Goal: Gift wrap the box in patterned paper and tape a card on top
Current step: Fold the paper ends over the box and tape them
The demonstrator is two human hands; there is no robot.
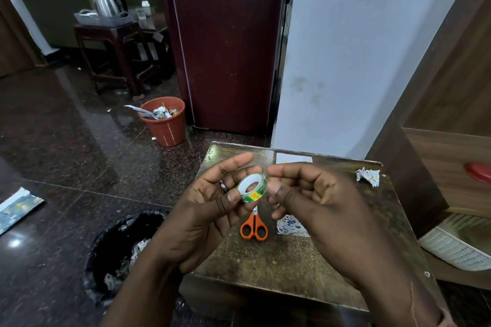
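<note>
Tape roll (252, 188): pinched in left hand (212, 194), right hand (305, 191) fingers curled at its edge, above table (265, 260). Orange bin (166, 125): paper scraps. Black-lined bin (125, 247): scraps.

two hands (212, 194), one tape roll (252, 188), one scissors (253, 227), two bins (164, 121), one card (293, 159)

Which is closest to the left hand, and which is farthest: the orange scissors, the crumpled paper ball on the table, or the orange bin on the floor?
From the left hand, in the head view:
1. Orange scissors, just below the hand on the table.
2. Crumpled paper ball, off to the right at the table's far edge.
3. Orange bin, on the floor beyond the table, to the left.
</note>
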